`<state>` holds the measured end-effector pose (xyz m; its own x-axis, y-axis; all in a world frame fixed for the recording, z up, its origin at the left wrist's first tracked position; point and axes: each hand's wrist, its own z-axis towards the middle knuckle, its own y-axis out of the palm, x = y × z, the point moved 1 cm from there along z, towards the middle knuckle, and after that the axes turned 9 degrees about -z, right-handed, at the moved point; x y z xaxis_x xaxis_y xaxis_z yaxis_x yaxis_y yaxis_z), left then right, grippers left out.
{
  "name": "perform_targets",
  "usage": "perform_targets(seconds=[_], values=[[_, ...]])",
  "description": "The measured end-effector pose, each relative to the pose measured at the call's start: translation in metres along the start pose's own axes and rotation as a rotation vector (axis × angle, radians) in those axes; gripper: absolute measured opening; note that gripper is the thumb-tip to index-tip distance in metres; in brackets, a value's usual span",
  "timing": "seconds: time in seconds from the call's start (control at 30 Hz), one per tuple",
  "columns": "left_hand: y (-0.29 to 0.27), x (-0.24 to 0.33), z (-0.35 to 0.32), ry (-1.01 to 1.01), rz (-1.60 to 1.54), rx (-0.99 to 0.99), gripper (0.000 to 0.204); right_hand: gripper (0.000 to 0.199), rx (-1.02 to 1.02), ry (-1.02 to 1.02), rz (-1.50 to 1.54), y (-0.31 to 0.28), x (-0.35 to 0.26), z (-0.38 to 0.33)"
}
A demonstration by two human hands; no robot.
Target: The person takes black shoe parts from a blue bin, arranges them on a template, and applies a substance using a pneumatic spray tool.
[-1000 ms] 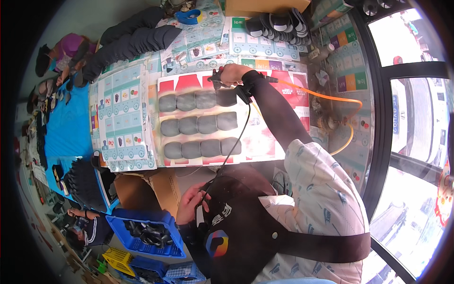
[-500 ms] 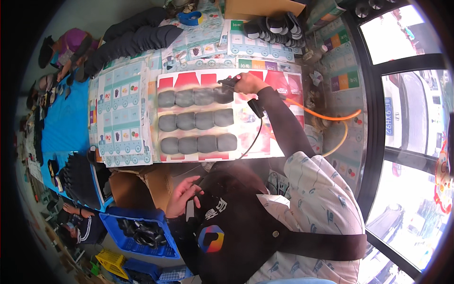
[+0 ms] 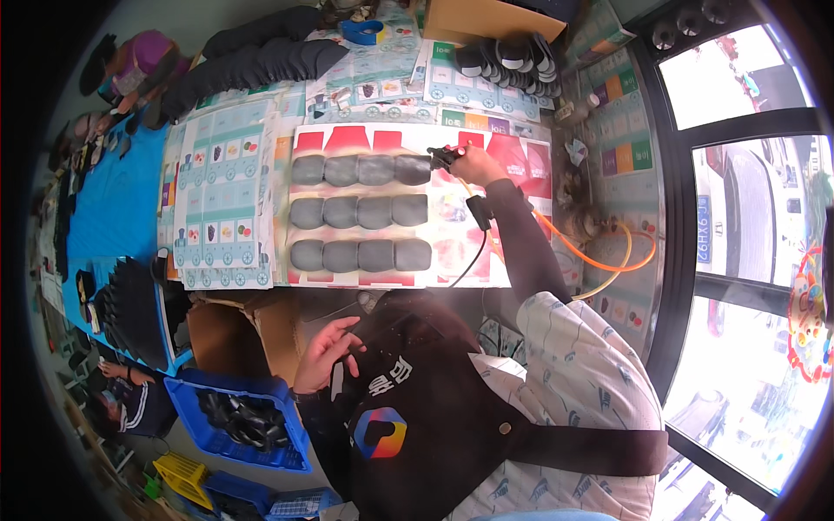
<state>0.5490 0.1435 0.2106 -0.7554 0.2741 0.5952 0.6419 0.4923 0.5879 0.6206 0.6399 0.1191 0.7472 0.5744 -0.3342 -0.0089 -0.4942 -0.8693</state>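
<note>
My right hand (image 3: 473,163) grips a small black spray gun (image 3: 444,157) at the right end of the top row of grey pads. The pads lie in three rows on a white and red printed sheet (image 3: 473,265): a top row (image 3: 358,170), a middle row (image 3: 358,212) and a bottom row (image 3: 360,255). Whitish overspray surrounds them. An orange hose (image 3: 599,253) trails right from below my right hand. My left hand (image 3: 327,354) hangs in front of my dark apron (image 3: 417,460), fingers apart and holding nothing, with a pale strip beside it.
Stacked printed sheets (image 3: 221,204) lie left of the pads. Dark curved pieces (image 3: 261,74) line the far left, and more (image 3: 512,65) sit below a cardboard box (image 3: 491,22). A blue crate (image 3: 282,404) stands lower left. People work at a blue table (image 3: 109,208); windows are at right.
My right hand has moved the spray gun rightward, from over the last pad of the top row to its right edge. My left hand stays in front of the apron. The whole view has shifted slightly.
</note>
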Motion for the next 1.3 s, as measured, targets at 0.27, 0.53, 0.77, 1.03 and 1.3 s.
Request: perform_targets(seconds=[0.27,0.53,0.77,1.03,1.3], values=[[-0.003,-0.003,-0.005,0.007,-0.009,-0.011,0.044,0.031,-0.099,-0.122,0.162,0.002,-0.018,-0.016],[-0.003,-0.005,-0.006,0.020,-0.016,-0.004,0.044,0.035,0.004,-0.265,0.113,0.018,-0.021,-0.018],[0.000,-0.006,-0.008,0.016,-0.006,-0.002,0.043,0.042,-0.017,-0.282,0.006,0.021,-0.023,-0.020],[0.004,-0.007,-0.005,0.019,-0.012,-0.004,0.044,0.028,0.059,-0.343,0.007,0.020,-0.008,-0.027],[0.006,-0.009,0.001,-0.004,-0.006,-0.007,0.044,0.020,0.135,-0.303,0.023,-0.003,-0.010,-0.047]])
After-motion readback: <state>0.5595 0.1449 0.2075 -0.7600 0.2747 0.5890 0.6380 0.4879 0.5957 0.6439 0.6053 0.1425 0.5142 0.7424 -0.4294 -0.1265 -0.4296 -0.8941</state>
